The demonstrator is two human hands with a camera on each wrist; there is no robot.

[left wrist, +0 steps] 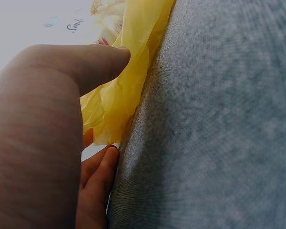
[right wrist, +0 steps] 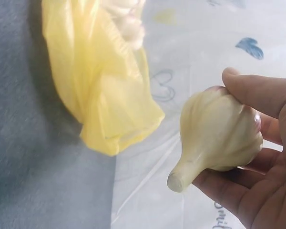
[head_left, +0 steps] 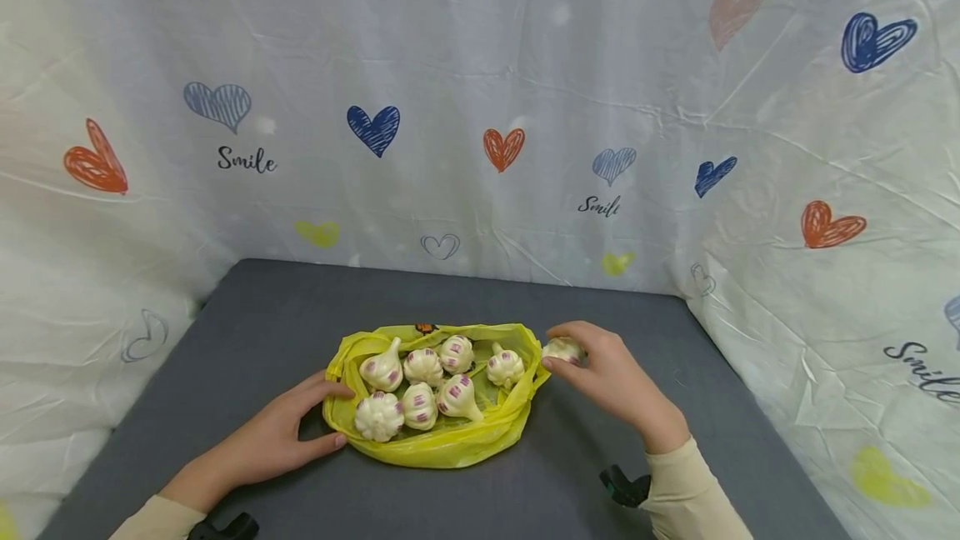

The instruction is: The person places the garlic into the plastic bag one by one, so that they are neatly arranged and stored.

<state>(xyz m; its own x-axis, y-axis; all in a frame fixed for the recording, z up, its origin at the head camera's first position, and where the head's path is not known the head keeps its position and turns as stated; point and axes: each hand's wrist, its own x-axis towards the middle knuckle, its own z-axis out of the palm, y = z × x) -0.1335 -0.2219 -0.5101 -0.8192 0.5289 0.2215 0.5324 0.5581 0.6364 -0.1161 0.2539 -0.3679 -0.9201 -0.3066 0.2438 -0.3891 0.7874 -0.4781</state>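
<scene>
A yellow plastic bag (head_left: 480, 444) lies with its mouth spread wide, its rim rolled outward. Several white garlic bulbs with purple marks, such as a garlic bulb (head_left: 379, 417) at the front left, lie inside it. My left hand (head_left: 281, 432) rests against the bag's left end, thumb low on the outside and fingertips over the rim. Just beyond the right rim, my right hand (head_left: 600, 365) holds another garlic bulb (right wrist: 219, 131) between thumb and fingers. In the right wrist view that bulb's stem points down and left, apart from the bag.
The dark grey tabletop (head_left: 600, 473) carries the bag near its middle. A white curtain (head_left: 450, 48) printed with hearts and "Smile" hangs behind the table and along both sides. Dark straps (head_left: 624, 486) circle both wrists over beige sleeves.
</scene>
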